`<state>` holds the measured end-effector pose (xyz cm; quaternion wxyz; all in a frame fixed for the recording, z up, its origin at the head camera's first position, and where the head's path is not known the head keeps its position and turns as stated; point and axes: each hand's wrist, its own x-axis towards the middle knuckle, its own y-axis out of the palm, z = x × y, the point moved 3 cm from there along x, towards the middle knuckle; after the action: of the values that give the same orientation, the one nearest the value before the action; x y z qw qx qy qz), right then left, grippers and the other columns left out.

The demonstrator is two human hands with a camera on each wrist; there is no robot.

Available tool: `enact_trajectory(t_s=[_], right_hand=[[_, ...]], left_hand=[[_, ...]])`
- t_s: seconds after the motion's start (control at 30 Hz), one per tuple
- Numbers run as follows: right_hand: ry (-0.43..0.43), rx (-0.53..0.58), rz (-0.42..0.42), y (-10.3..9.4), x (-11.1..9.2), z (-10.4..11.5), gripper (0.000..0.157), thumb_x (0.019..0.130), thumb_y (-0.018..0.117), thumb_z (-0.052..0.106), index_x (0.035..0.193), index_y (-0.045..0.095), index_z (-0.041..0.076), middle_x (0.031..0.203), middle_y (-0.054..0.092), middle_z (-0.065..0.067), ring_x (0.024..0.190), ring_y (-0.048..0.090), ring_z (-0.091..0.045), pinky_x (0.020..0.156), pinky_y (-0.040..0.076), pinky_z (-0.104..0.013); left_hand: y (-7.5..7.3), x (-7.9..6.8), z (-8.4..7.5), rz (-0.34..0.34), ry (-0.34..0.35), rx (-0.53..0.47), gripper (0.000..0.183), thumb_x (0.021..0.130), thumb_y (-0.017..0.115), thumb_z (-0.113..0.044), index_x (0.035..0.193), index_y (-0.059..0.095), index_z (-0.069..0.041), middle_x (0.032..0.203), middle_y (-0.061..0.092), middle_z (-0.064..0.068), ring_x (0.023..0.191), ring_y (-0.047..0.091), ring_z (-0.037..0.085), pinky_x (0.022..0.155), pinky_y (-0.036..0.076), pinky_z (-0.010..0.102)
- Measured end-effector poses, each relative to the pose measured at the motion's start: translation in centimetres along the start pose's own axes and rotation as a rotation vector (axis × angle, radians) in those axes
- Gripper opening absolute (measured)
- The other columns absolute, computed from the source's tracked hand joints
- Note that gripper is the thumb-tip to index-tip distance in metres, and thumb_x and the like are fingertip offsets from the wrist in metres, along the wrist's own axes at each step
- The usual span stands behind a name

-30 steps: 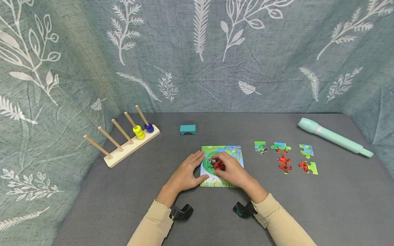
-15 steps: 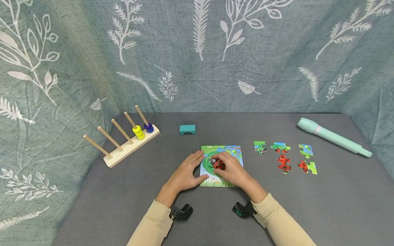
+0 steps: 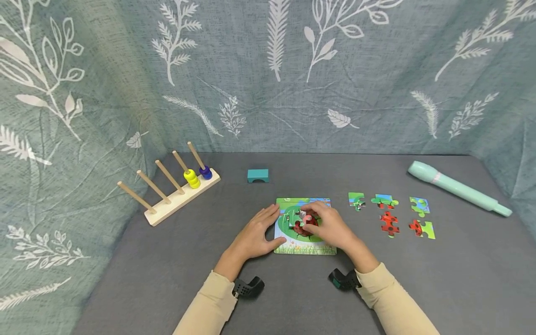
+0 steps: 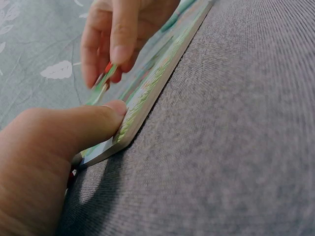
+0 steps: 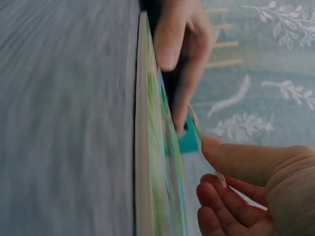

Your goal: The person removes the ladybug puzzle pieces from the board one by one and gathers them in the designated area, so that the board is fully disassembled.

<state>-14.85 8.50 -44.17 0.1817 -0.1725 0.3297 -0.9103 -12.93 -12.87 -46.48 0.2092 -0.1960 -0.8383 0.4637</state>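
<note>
Tabletop (image 3: 293, 293): dark grey, finely ribbed surface. Wooden peg rack (image 3: 176, 200) stands slantwise at left. Teal arched block (image 3: 257, 175) sits toward the back. Puzzle board (image 3: 305, 250) lies flat near the middle; five loose puzzle pieces (image 3: 390, 224) lie to its right. Beyond them, a mint-green stick (image 3: 458, 188) lies diagonally.

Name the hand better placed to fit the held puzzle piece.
Likely the right hand: it pinches the puzzle piece over the board, while the left hand rests at the board's left edge.
</note>
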Motion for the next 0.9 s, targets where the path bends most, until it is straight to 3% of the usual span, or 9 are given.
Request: enact_trajectory(t_s=[0.5, 0.77, 0.9], right_hand=[[0.127, -0.064, -0.013, -5.9, -3.7, -4.3, 0.043, 0.081, 0.075, 0.012, 0.122, 0.061, 0.007, 0.111, 0.062, -0.007, 0.098, 0.062, -0.023, 0.083, 0.053, -0.040], [0.136, -0.068, -0.062, -8.5, -5.6, -6.0, 0.042, 0.080, 0.075, 0.008, 0.120, 0.062, 0.003, 0.107, 0.063, -0.010, 0.095, 0.064, -0.027, 0.078, 0.054, -0.030], [0.124, -0.056, -0.066, -9.4, -6.0, -6.7, 0.040, 0.080, 0.075, 0.006, 0.118, 0.062, 0.002, 0.107, 0.064, -0.011, 0.092, 0.062, -0.015, 0.079, 0.053, -0.022]], left_hand=[[0.0, 0.2, 0.0, -0.015, -0.004, -0.013, 0.076, 0.083, 0.066, -0.040, 0.141, 0.042, 0.001, 0.150, 0.036, 0.016, 0.140, 0.032, 0.032, 0.117, 0.027, 0.045], [0.1, 0.4, 0.0, -0.009, -0.014, -0.017, 0.076, 0.083, 0.067, -0.040, 0.142, 0.042, 0.001, 0.151, 0.035, 0.015, 0.141, 0.031, 0.031, 0.118, 0.026, 0.044], [-0.1, 0.6, -0.1, -0.017, -0.008, -0.022, 0.075, 0.083, 0.067, -0.039, 0.141, 0.043, 0.001, 0.150, 0.036, 0.015, 0.141, 0.032, 0.030, 0.118, 0.026, 0.043]])
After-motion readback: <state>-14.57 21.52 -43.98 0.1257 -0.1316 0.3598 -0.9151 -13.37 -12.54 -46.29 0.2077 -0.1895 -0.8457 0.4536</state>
